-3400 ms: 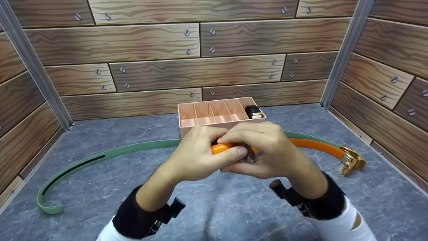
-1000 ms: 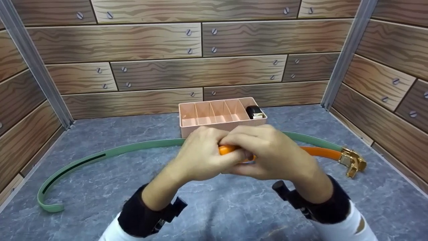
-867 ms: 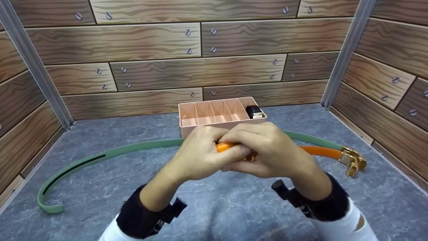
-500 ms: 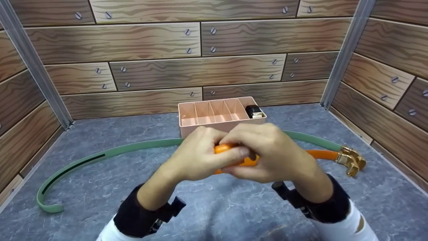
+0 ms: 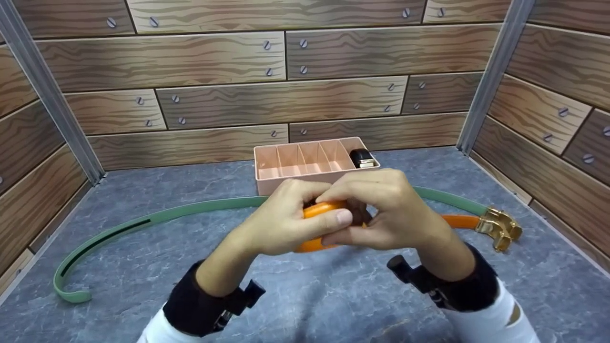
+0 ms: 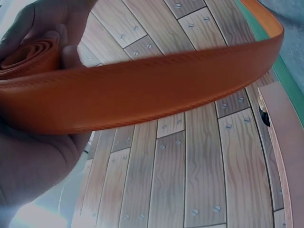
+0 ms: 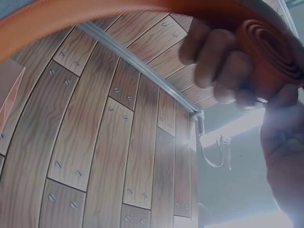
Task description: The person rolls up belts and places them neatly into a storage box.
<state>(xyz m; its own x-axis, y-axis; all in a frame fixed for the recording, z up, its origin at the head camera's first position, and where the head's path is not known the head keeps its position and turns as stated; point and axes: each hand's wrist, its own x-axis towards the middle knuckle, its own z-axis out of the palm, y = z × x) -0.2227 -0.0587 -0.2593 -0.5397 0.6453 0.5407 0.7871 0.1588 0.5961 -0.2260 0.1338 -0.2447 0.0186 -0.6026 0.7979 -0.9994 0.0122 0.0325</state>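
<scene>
An orange belt (image 5: 318,244), partly wound into a coil, is held between both hands above the table. My left hand (image 5: 279,224) grips the coil, its thumb lying across the near side. My right hand (image 5: 393,209) has curled fingers at the coil's far side and its thumb at the near side. Coil layers show in the left wrist view on the belt (image 6: 31,57) and in the right wrist view (image 7: 270,47). Past the right hand, the unrolled strap runs to a gold buckle (image 5: 491,228) on the table. The hands hide much of the coil.
A green belt (image 5: 205,207) curves across the table behind the hands, its right end at the gold buckles. A pink divided tray (image 5: 305,183) stands behind, with a coiled black belt (image 5: 360,156) in its rightmost compartment. Wood-patterned walls (image 5: 228,109) enclose the grey table (image 5: 157,276).
The coil has turned in the hands, and more of its orange edge shows now. The loose strap on the right has shortened, and its buckle has shifted slightly. The right hand has lifted a little.
</scene>
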